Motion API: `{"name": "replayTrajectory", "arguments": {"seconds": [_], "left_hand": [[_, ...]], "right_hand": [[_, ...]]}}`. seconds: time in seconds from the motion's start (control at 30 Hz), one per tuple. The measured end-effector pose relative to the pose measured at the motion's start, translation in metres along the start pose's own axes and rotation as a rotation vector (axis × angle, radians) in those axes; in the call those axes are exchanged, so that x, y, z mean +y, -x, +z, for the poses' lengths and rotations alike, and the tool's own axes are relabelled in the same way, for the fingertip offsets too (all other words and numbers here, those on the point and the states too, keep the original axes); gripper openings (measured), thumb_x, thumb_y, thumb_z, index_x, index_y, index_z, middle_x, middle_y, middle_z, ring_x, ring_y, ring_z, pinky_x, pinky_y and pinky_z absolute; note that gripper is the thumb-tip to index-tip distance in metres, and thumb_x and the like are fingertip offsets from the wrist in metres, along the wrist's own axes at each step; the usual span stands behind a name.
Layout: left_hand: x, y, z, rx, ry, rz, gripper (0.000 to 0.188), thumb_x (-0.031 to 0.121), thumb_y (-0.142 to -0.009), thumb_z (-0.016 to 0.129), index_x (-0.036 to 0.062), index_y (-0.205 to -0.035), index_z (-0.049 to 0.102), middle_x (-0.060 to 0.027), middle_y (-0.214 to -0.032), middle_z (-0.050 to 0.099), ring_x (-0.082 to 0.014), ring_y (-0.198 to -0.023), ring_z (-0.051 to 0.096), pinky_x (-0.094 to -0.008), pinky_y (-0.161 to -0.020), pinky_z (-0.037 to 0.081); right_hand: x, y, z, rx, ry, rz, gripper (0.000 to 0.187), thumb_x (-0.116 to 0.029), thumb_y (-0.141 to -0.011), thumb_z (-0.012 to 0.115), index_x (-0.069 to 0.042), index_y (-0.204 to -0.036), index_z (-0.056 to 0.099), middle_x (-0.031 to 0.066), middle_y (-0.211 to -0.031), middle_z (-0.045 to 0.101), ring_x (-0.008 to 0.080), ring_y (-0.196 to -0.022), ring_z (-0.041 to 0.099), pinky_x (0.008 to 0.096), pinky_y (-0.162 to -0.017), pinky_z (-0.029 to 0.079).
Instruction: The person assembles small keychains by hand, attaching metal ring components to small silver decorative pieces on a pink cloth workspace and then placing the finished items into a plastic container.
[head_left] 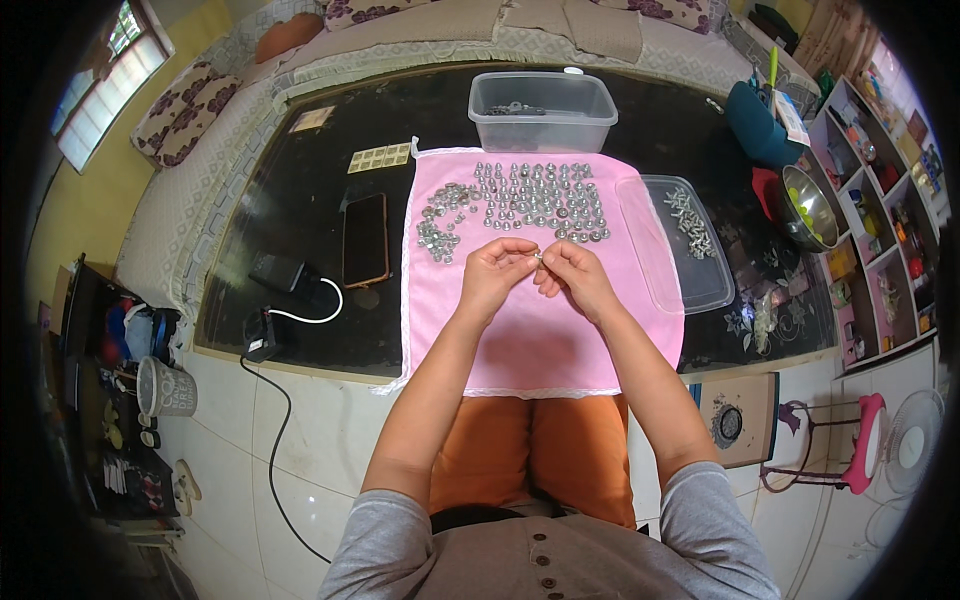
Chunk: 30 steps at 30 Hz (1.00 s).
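My left hand (496,275) and my right hand (578,278) meet over the pink cloth (450,335), fingertips pinched together. Between them shows a small silvery metal piece (539,256), too small to make out fully. Just beyond my hands, rows of small silvery metal pieces (540,196) stand on the cloth. To their left lie loose round metal pieces (439,240) in heaps. On the right, a clear plastic lid (715,290) partly overlaps the cloth and holds a pile of small silvery screws (688,222).
A clear plastic tub (545,132) with dark pieces inside stands at the cloth's far edge. Left of the cloth lie a phone (366,240), a gold-coloured card (380,158) and a black box with a cable (283,272). A metal bowl (808,205) sits at the right.
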<state>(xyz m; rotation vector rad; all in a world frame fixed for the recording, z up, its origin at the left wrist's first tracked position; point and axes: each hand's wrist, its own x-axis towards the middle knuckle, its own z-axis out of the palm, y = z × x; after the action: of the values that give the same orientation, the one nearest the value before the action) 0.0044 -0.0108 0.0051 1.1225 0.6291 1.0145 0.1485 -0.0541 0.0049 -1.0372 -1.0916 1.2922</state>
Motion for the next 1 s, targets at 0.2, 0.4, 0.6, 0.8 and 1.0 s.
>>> {"name": "replayTrajectory", "arguments": {"seconds": [0.2,0.4,0.6,0.8,1.0], "left_hand": [[-0.0004,0.0,0.0006,-0.042,0.041,0.0,0.017,-0.004,-0.073,0.058,-0.0034,-0.09,0.055,-0.0084,-0.084,0.058,-0.0115,-0.077,0.056,-0.0224,-0.07,0.048],[-0.003,-0.0009,-0.0004,-0.06,0.009,-0.021,0.017,-0.004,-0.074,0.058,-0.0027,-0.09,0.055,-0.0083,-0.084,0.059,-0.0114,-0.076,0.056,-0.0226,-0.071,0.048],[-0.0022,-0.001,-0.0001,-0.034,0.021,-0.013,0.016,-0.004,-0.074,0.057,-0.0029,-0.091,0.055,-0.0087,-0.084,0.059,-0.0118,-0.076,0.057,-0.0231,-0.071,0.048],[-0.0032,-0.0012,-0.0004,-0.063,0.042,0.002,0.016,-0.004,-0.075,0.057,-0.0032,-0.091,0.055,-0.0092,-0.085,0.059,-0.012,-0.077,0.057,-0.0232,-0.071,0.048],[-0.0044,-0.001,-0.0008,-0.082,-0.01,-0.017,0.016,-0.003,-0.075,0.057,-0.0033,-0.091,0.054,-0.009,-0.085,0.059,-0.0118,-0.077,0.057,-0.023,-0.071,0.048]], "right_hand": [[-0.0003,-0.0003,0.0008,0.026,0.08,0.032,0.027,-0.025,-0.087,0.043,-0.004,-0.072,0.048,0.0051,-0.057,0.052,0.0088,-0.045,0.048,0.0197,-0.039,0.039],[-0.0038,0.0014,0.004,0.068,0.165,0.023,0.03,-0.028,-0.087,0.042,-0.004,-0.07,0.048,0.0049,-0.056,0.052,0.0086,-0.045,0.047,0.0192,-0.039,0.038],[-0.001,0.0014,-0.0004,-0.02,0.127,0.049,0.031,-0.028,-0.087,0.041,-0.004,-0.069,0.048,0.0041,-0.055,0.051,0.0076,-0.044,0.046,0.0183,-0.036,0.035],[-0.0012,0.0003,0.0047,0.084,0.176,0.022,0.03,-0.029,-0.087,0.043,-0.005,-0.069,0.048,0.0039,-0.055,0.052,0.0068,-0.044,0.046,0.0183,-0.036,0.035],[-0.0068,0.0024,0.0035,0.063,0.204,0.095,0.029,-0.029,-0.087,0.043,-0.005,-0.071,0.049,0.0035,-0.056,0.052,0.0064,-0.045,0.046,0.0177,-0.036,0.035]]}}
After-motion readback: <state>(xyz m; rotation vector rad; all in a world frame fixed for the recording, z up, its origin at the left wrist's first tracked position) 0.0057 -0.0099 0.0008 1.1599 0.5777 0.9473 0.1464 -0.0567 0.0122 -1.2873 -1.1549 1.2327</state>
